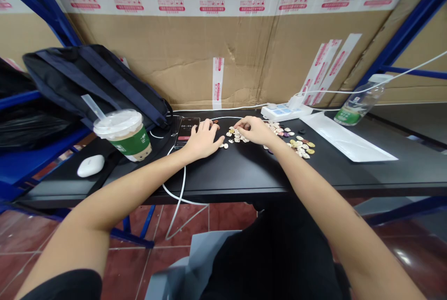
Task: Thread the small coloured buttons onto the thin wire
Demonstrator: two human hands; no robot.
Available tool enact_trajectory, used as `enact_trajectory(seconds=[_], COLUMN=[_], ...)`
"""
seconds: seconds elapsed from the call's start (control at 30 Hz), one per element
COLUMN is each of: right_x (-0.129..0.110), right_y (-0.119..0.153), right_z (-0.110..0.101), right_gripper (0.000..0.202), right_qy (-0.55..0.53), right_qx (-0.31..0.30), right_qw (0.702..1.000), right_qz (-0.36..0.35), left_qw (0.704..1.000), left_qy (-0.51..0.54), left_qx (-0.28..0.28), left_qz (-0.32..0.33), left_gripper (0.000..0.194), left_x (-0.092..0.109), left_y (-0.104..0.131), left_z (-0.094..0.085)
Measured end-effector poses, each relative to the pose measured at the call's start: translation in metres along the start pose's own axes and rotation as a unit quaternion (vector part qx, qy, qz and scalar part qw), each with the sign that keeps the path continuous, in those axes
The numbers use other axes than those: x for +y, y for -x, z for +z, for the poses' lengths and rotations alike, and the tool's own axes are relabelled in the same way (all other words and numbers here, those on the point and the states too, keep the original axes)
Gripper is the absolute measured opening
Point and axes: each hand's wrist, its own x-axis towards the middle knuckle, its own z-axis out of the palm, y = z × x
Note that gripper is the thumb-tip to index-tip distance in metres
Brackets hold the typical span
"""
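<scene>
My left hand (204, 139) rests palm down on the black table (244, 174), fingers spread, next to a phone (186, 131) with a lit screen. My right hand (253, 130) lies just to its right, fingertips curled onto a cluster of small pale buttons (235, 136); whether it pinches one I cannot tell. More buttons, pale, yellow and purple, are scattered (296, 144) past my right wrist. A few loose ones (224, 146) lie between the two hands.
A lidded drink cup with a straw (124, 134) and a white mouse (91, 165) sit at the left, a dark bag (98, 83) behind them. A power strip (286, 111), white sheet (345, 139), tilted bottle (361, 102) and white cable (181, 188) are around. Cardboard stands behind.
</scene>
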Motion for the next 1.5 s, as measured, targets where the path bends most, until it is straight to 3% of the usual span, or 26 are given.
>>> enact_trajectory(seconds=[0.1, 0.3, 0.47, 0.7, 0.87, 1.13, 1.3, 1.5], right_x=[0.001, 0.001, 0.008, 0.006, 0.002, -0.01, -0.012, -0.006], right_y=[0.0, 0.001, 0.001, 0.001, 0.002, 0.004, 0.003, 0.003], right_z=[0.0, -0.004, -0.002, -0.001, -0.001, -0.003, -0.003, -0.003], right_gripper=[0.013, 0.011, 0.01, 0.009, 0.012, 0.021, 0.019, 0.011], right_qy=[0.0, 0.055, 0.1, 0.042, 0.01, -0.071, -0.084, -0.072], right_qx=[0.001, -0.016, 0.013, 0.045, 0.03, -0.071, -0.067, -0.028], right_qw=[1.0, 0.998, 0.995, 0.994, 0.993, 0.989, 0.988, 0.994], right_qz=[0.017, 0.03, -0.015, -0.091, -0.11, -0.108, -0.11, -0.083], left_qw=[0.999, 0.996, 0.996, 0.995, 0.989, 0.953, 0.939, 0.969], left_qy=[0.007, 0.043, 0.047, 0.06, 0.113, 0.279, 0.321, 0.21], left_qx=[0.021, -0.005, -0.031, -0.038, -0.005, 0.022, 0.016, 0.018], left_qz=[0.043, 0.081, 0.069, 0.076, 0.092, 0.113, 0.122, 0.126], left_gripper=[0.026, 0.012, 0.009, 0.007, 0.009, 0.009, 0.008, 0.009], left_x=[0.004, 0.01, 0.01, 0.012, 0.008, 0.006, 0.005, 0.005], left_y=[0.001, 0.002, 0.004, 0.004, 0.001, -0.004, -0.003, -0.001], left_z=[-0.004, -0.01, -0.007, -0.009, -0.005, -0.001, 0.001, 0.0])
